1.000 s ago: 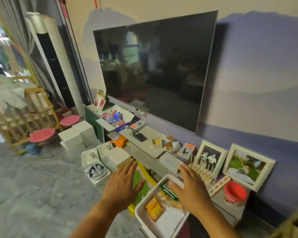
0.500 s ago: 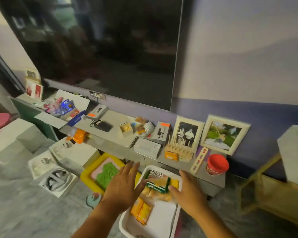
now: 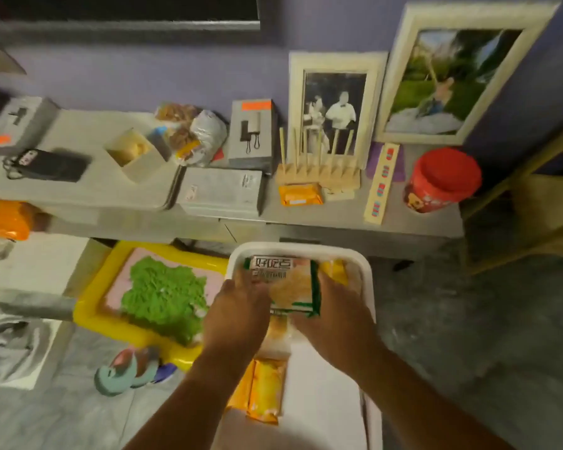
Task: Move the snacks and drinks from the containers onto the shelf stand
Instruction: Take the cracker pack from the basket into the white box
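Snack packet (image 3: 285, 284), green-edged with printed lettering, sits between your two hands over the far end of the white tub (image 3: 301, 250). Your left hand (image 3: 238, 315) presses its left side with fingers curled round the edge; your right hand (image 3: 333, 311) closes on the right side and lower corner. Both appear to have hold of it, though whether it is lifted clear or resting on the contents below cannot be told.

Beneath and nearer you in the tub lie orange snack bars (image 3: 265, 393) and a yellow packet (image 3: 337, 271) at the far right corner.

Risks: the wrapper is slick and soft, so a loose pinch could let it slide back into the tub. A hard squeeze may crush what is inside. The low cabinet (image 3: 413, 222) just beyond is crowded with boxes, a red tub (image 3: 441, 180) and picture frames; a careless swing could knock these.

Not visible: your fingertips under the packet, the near end of the tub, any drinks, and the shelf stand itself. The picture is blurred throughout.
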The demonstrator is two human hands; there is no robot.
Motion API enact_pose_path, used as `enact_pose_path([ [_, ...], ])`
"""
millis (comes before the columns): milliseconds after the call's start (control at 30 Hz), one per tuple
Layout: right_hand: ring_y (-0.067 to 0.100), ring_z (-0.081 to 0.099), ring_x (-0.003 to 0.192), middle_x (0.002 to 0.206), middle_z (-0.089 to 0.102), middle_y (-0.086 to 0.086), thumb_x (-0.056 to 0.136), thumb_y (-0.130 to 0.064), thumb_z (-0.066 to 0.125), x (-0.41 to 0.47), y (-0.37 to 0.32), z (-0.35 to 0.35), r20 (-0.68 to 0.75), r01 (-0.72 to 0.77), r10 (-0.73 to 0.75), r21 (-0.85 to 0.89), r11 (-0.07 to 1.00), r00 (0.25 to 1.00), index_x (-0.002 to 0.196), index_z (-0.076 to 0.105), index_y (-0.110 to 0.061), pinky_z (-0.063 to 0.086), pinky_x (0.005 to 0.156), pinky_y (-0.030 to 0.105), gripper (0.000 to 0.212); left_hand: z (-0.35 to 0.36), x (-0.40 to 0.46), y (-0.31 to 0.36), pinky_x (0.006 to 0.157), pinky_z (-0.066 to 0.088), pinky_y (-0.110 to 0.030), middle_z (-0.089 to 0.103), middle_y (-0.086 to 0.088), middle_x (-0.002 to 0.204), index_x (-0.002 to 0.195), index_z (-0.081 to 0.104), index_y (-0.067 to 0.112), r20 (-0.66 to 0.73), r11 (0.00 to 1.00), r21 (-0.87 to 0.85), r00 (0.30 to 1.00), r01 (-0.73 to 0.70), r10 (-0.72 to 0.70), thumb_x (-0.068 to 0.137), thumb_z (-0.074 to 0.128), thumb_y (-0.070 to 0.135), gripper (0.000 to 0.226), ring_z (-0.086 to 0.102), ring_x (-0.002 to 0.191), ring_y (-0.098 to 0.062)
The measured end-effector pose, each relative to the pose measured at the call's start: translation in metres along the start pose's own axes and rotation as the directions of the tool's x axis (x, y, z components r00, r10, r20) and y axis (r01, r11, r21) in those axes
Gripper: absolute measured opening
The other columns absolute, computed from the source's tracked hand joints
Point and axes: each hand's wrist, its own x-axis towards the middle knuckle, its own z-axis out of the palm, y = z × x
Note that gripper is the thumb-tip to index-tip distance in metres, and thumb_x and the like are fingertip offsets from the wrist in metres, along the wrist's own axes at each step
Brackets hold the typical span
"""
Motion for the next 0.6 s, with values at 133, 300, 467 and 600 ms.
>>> enact_pose_path([
  [133, 0.008, 0.063, 0.1, 0.111, 0.066, -0.016, 0.078, -0.081, 0.043, 0.026, 0.002, 0.025, -0.114, -0.021, 0.009, -0.106, 0.994, 0.993, 0.128, 0.048, -0.037, 0.049, 0.1, 0.038, 0.067, 0.029, 0.017, -0.019, 0.072, 0.054, -0.042, 0.066, -0.007, 0.092, 0.115, 0.052, 0.019, 0.028, 0.982, -0.121, 0.989, 0.145, -0.143, 0.091, 0.045, 0.037, 0.031, 0.063, 0.081, -0.031],
  [300, 0.012, 0.062, 0.103, 0.114, 0.066, -0.011, 0.082, -0.073, 0.051, 0.017, -0.021, 0.02, -0.173, -0.064, 0.042, -0.123, 0.99, 0.984, 0.136, 0.044, -0.034, 0.047, 0.104, 0.045, 0.067, 0.017, 0.014, -0.015, 0.077, 0.055, -0.039, 0.07, 0.0, 0.101, 0.123, 0.055, 0.024, -0.053, 0.917, -0.386, 0.99, 0.099, -0.129, 0.086, 0.058, 0.026, 0.037, 0.066, 0.089, -0.021],
  [467, 0.003, 0.043, 0.126, 0.14, 0.027, -0.017, 0.071, -0.054, 0.077, -0.015, -0.058, -0.052, -0.149, 0.007, 0.008, 0.096, 0.995, 0.989, 0.148, 0.017, -0.053, 0.048, 0.097, 0.023, 0.098, -0.043, -0.005, 0.01, 0.082, 0.057, -0.035, 0.059, 0.011, 0.114, 0.131, 0.05, 0.039, -0.181, 0.845, -0.518, 0.983, -0.13, 0.041, 0.085, 0.071, 0.029, 0.051, 0.064, 0.099, -0.009],
  [600, -0.025, 0.031, 0.113, 0.138, 0.024, -0.024, 0.073, -0.036, 0.083, -0.046, -0.1, -0.147, -0.27, 0.096, -0.052, 0.153, 0.983, 0.961, 0.14, 0.012, -0.061, 0.037, 0.087, 0.004, 0.101, -0.136, -0.025, 0.073, 0.088, 0.048, -0.013, 0.043, 0.024, 0.121, 0.14, 0.042, 0.041, -0.226, 0.795, -0.495, 0.936, -0.349, 0.27, 0.076, 0.082, 0.041, 0.076, 0.052, 0.11, 0.004],
])
